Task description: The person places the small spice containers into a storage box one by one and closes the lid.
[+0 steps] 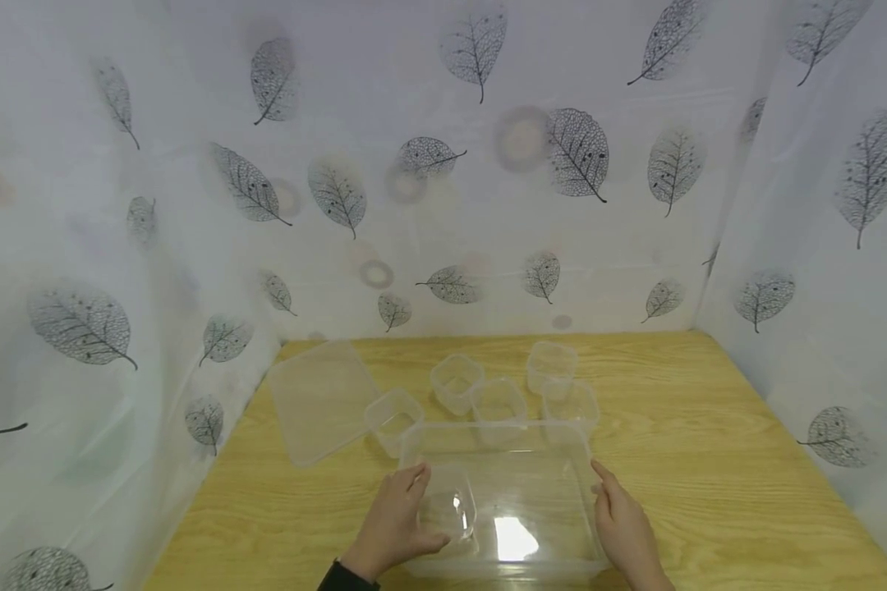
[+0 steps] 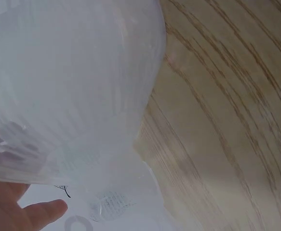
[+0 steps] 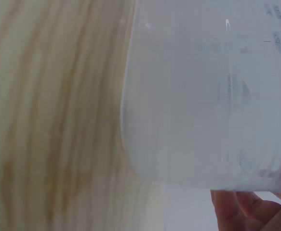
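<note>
A large clear plastic box [image 1: 532,550], open at the top, stands on the table in front of me. Inside its left end is a small clear container [image 1: 458,492]. My left hand [image 1: 395,521] reaches over the left wall, thumb and fingers spread round the small container's near and left sides. In the left wrist view, the box's wall covers part of this hand [image 2: 15,209]. At the box's right side, my right hand [image 1: 627,525] grips the wall by its rim. The right wrist view has the fingers [image 3: 232,209] at that rim, partly hidden behind the wall.
Behind the box stand several more small clear containers [image 1: 457,371], one [image 1: 384,419] close to its far left corner. A flat translucent lid [image 1: 318,394] lies at the back left of the wooden table [image 1: 695,427]. Leaf-printed curtains [image 1: 429,222] enclose the back and sides.
</note>
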A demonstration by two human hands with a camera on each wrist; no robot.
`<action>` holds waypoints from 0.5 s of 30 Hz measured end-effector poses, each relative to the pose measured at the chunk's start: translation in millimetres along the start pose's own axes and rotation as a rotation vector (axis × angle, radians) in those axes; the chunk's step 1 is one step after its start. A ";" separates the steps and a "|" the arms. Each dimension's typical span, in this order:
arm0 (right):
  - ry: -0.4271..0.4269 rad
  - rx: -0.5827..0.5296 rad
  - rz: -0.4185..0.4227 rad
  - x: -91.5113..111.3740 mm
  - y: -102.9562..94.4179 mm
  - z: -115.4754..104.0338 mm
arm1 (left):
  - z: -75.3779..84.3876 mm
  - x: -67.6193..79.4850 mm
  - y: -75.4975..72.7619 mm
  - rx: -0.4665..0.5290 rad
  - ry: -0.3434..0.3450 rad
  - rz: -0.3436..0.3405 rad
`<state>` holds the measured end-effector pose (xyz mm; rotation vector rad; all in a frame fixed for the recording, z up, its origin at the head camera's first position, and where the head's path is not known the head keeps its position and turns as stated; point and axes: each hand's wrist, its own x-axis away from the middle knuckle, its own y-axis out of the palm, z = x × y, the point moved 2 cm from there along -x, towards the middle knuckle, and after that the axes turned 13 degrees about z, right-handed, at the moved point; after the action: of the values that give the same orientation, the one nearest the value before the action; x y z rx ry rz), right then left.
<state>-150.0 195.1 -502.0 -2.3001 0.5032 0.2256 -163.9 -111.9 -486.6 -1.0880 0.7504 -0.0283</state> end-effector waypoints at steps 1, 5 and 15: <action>0.000 0.000 0.001 0.0 -0.2 -0.3 | -0.2 0.4 -0.2 -0.004 -0.003 -0.014; -0.009 -0.003 0.010 0.3 -1.0 -1.3 | -0.3 1.6 -2.0 -0.018 -0.012 -0.084; -0.015 -0.055 -0.012 1.9 0.2 0.2 | -0.1 1.0 -7.6 0.017 -0.054 -0.233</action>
<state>-148.4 194.6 -502.9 -2.3526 0.4808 0.2536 -160.8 -116.2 -481.0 -1.1508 0.5710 -0.2017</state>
